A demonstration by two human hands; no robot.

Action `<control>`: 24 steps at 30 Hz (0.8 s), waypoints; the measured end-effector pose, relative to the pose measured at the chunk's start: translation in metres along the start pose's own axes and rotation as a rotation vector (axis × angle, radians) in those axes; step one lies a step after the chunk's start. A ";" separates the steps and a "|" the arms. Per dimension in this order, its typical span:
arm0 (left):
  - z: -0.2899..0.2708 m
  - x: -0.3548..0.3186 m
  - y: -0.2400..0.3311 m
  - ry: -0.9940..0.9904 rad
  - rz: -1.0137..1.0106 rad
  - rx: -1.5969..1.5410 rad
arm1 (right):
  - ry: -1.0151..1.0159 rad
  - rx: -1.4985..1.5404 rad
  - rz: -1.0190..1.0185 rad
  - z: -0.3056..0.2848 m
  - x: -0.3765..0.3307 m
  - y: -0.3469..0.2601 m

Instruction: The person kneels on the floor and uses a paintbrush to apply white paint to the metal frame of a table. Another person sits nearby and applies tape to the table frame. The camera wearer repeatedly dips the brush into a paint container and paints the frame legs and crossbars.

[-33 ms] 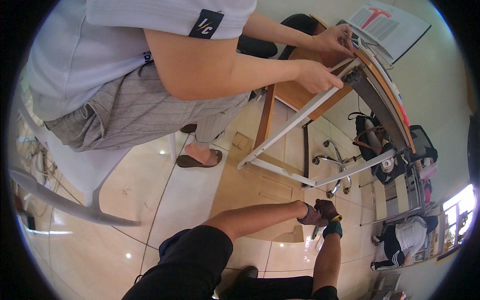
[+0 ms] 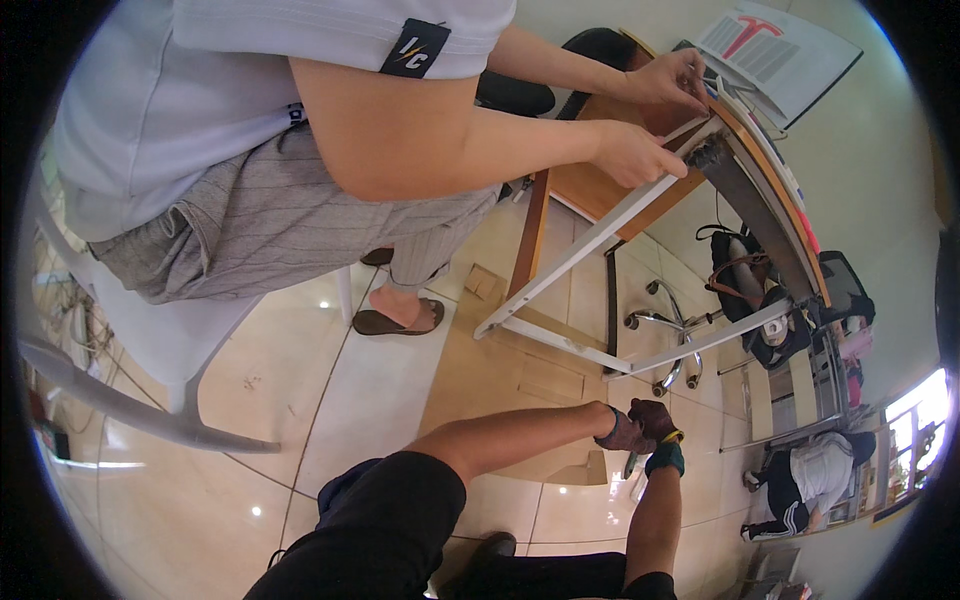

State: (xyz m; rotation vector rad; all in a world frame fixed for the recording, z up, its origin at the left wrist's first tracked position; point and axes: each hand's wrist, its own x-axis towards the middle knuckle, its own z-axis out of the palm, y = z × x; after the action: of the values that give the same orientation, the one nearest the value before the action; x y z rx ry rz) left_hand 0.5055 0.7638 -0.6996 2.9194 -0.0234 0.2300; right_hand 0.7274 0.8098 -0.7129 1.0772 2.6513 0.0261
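Observation:
My left hand (image 2: pixel 622 432) and my right hand (image 2: pixel 657 420) meet low in front of me, their fingers closed together. Both wear dark reddish work gloves; the right one has a green cuff and a yellow band. A small greenish piece (image 2: pixel 631 464) shows just below them, but its kind is unclear. Whatever lies between the fingers is hidden. Beyond my hands stands a white metal table frame (image 2: pixel 590 240) tipped on its side, its brown top (image 2: pixel 772 160) upright. My hands are apart from it. A co-worker's two hands (image 2: pixel 635 152) touch the frame's upper corner.
The co-worker in a white shirt sits on a white plastic chair (image 2: pixel 215 330) at left. Flattened cardboard (image 2: pixel 500 390) lies on the tiled floor under the frame. A chrome chair base (image 2: pixel 680 335) stands behind it. Another person (image 2: pixel 820 472) bends over at far right.

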 end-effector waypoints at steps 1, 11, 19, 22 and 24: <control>0.000 -0.003 0.001 -0.015 -0.020 -0.073 | 0.001 0.057 0.049 -0.003 0.003 -0.006; -0.011 -0.017 0.012 -0.057 -0.210 -0.525 | 0.018 0.139 0.105 -0.025 0.007 -0.028; 0.000 -0.018 0.003 -0.016 -0.384 -0.644 | 0.017 0.408 0.314 -0.051 0.013 -0.065; -0.002 -0.022 0.004 0.110 -0.183 -0.385 | 0.008 0.107 0.222 -0.061 0.007 -0.062; -0.008 -0.027 0.007 0.113 -0.203 -0.387 | 0.042 0.016 0.180 -0.052 0.003 -0.057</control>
State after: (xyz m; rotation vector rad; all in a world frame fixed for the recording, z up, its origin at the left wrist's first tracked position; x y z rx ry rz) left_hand 0.4778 0.7587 -0.6947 2.4986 0.2197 0.3174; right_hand 0.6731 0.7756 -0.6704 1.3312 2.5862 0.0638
